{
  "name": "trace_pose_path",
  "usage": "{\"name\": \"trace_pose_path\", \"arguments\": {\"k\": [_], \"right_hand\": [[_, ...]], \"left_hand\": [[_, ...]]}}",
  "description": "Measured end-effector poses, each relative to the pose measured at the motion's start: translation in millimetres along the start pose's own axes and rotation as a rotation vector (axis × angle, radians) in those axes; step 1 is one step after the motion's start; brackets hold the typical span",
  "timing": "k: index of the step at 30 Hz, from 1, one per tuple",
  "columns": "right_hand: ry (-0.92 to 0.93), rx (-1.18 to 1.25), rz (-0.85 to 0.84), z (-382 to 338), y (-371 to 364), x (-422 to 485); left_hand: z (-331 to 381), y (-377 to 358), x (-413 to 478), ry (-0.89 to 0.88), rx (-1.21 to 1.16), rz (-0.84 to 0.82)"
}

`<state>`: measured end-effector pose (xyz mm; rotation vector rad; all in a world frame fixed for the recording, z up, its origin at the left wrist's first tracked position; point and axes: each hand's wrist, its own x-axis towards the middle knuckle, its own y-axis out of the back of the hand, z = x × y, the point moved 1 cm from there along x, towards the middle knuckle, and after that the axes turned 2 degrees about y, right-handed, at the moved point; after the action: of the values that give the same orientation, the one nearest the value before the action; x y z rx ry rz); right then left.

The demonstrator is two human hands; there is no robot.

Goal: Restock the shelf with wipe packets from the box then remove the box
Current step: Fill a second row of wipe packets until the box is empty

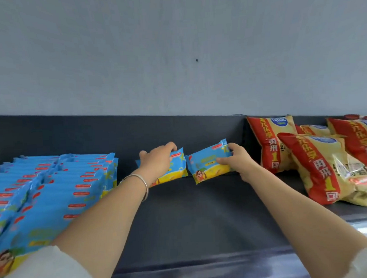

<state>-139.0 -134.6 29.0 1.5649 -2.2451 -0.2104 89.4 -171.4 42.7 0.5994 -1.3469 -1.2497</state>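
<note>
On the dark grey metal shelf (182, 213), build out from the stocked rows of blue plastic wipe packets (53, 188) at left. Your left hand (158, 163) curls over one blue-and-yellow packet (177, 167) at the back; your right hand (236, 159) pinches a second packet (209, 167) beside it. Stand both upright.

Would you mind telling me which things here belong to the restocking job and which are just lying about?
Belongs to the job: wipe packet in the left hand; second wipe packet in the right hand; stacked wipe packets on the left; the shelf. The box is out of view.
Just lying about: red-and-yellow snack bags on the right.
</note>
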Motion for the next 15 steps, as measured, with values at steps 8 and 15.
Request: {"name": "trace_pose_path", "arguments": {"k": [8, 15], "right_hand": [[-0.096, -0.268, 0.045, 36.9, -11.3, 52.7], [-0.103, -0.341, 0.117, 42.2, -18.3, 62.8]], "left_hand": [[1.9, -34.5, 38.3, -0.014, 0.066, -0.085], [7.9, -44.7, 53.8, -0.074, 0.093, -0.099]]}}
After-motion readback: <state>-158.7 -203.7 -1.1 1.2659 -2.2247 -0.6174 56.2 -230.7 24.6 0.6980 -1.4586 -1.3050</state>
